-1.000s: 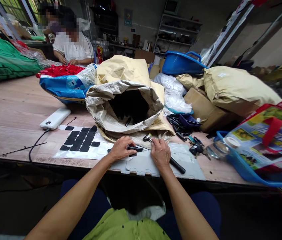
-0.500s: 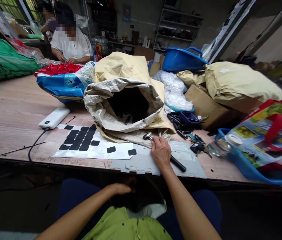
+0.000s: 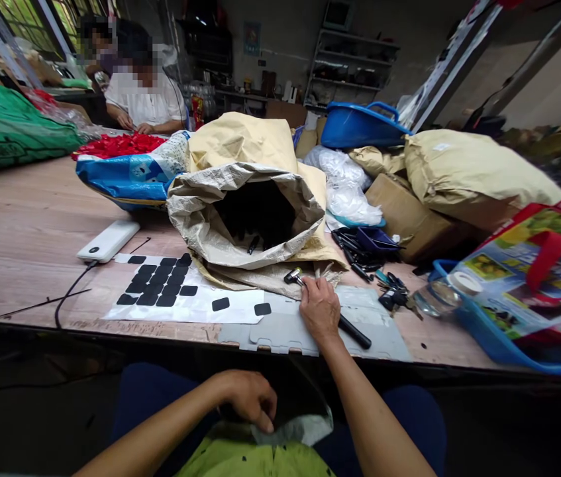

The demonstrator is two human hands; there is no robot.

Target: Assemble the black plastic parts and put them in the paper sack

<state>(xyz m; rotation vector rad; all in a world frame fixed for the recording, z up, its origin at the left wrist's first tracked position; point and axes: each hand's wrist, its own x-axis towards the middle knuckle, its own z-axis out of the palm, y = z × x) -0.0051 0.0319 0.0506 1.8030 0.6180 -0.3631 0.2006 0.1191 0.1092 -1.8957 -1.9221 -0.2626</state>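
Grips a metal-necked hammer (image 3: 356, 332) with smooth black handle, right hand (image 3: 320, 307) closed, over flat grey board (image 3: 280, 336) near a crinkled sack (image 3: 193, 215). Now lowers the left hand (image 3: 252, 399) from board to lap (image 3: 148, 391), half curled, contents unclear.

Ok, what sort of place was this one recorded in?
Probably a small workshop: the right hand holds a black-handled metal hammer, small black rounded pads lie in rows on a white sheet, and a large beige sack lies open on the wooden table.
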